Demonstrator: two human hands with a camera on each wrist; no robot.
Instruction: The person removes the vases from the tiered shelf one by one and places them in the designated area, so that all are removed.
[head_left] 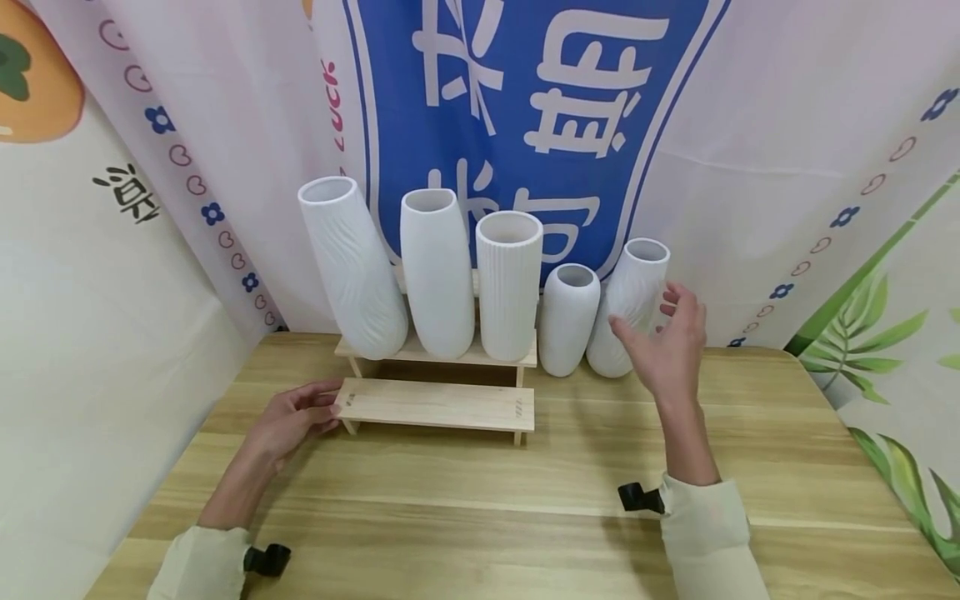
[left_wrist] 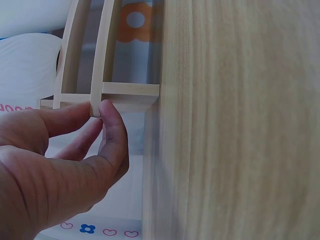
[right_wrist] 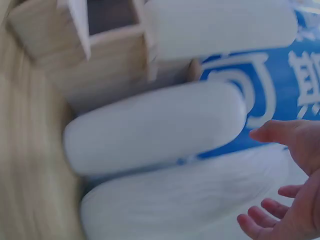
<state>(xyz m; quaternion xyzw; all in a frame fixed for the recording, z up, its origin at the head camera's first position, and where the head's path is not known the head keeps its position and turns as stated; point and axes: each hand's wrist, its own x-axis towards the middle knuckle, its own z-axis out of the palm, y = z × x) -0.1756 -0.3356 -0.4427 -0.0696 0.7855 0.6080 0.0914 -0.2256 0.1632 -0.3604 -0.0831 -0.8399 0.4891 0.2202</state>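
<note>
My left hand (head_left: 296, 421) pinches the left end of the front board on a small wooden stepped stand (head_left: 435, 407). In the left wrist view the thumb and fingertips close on the end of that thin board (left_wrist: 98, 65). My right hand (head_left: 671, 346) is raised in front of a swirl-patterned white vase (head_left: 617, 337), thumb and fingers spread apart with nothing between them. Left of that vase, a shorter smooth white vase (head_left: 567, 329) stands on the table. In the right wrist view, the fingers (right_wrist: 270, 212) overlap the upper part of the swirl-patterned vase (right_wrist: 185, 200).
On the stand's higher step are a tall wavy vase (head_left: 356, 275), a smooth tall vase (head_left: 438, 275) and a ribbed vase (head_left: 510, 287). Behind them hangs a printed cloth (head_left: 750, 158). The wooden table (head_left: 465, 517) extends toward me.
</note>
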